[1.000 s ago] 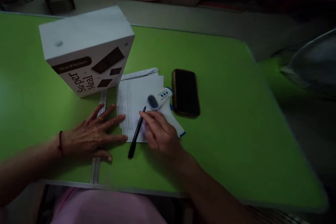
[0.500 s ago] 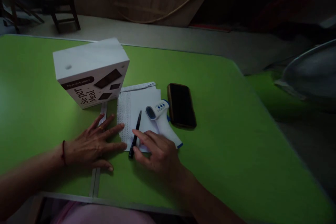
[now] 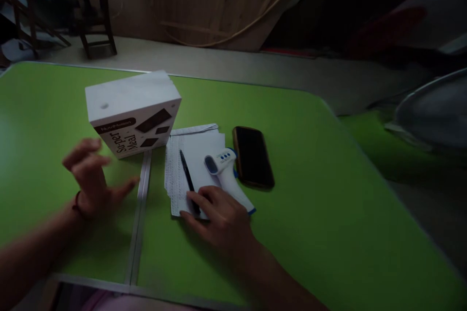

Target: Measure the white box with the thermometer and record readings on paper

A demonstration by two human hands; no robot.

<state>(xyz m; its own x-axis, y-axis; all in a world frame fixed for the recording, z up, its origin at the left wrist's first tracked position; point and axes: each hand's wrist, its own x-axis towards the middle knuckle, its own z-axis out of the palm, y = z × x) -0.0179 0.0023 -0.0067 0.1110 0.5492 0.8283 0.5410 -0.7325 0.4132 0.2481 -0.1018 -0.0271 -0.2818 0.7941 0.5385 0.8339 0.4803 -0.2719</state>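
Note:
My left hand [image 3: 93, 177] is raised over the table left of the metal seam, blurred, with fingers curled, thumb out and nothing held. It is nearest a white box [image 3: 133, 99] with "Super Meal" print. My right hand [image 3: 222, 216] rests at the lower edge of a stack of papers [image 3: 177, 170]. Its index finger lies across the lower part of a black pen [image 3: 187, 170], and the thumb touches the paper's edge; these fingers are apart. The pen lies slanted on the sheets. A white and blue infrared thermometer [image 3: 233, 184] lies just beyond the right hand, partly on the papers.
A dark phone [image 3: 253, 158] in a brownish case lies right of the thermometer. Everything sits on a green table [image 3: 321, 204] with a metal seam [image 3: 138, 223]. Behind are a wooden chair [image 3: 95, 24] and a wooden panel; a rounded, translucent object [image 3: 434, 107] is at the right.
My left hand has lifted from the table and papers and moved left. The pen has turned, its upper end swinging left, while my right hand has stayed near its lower end.

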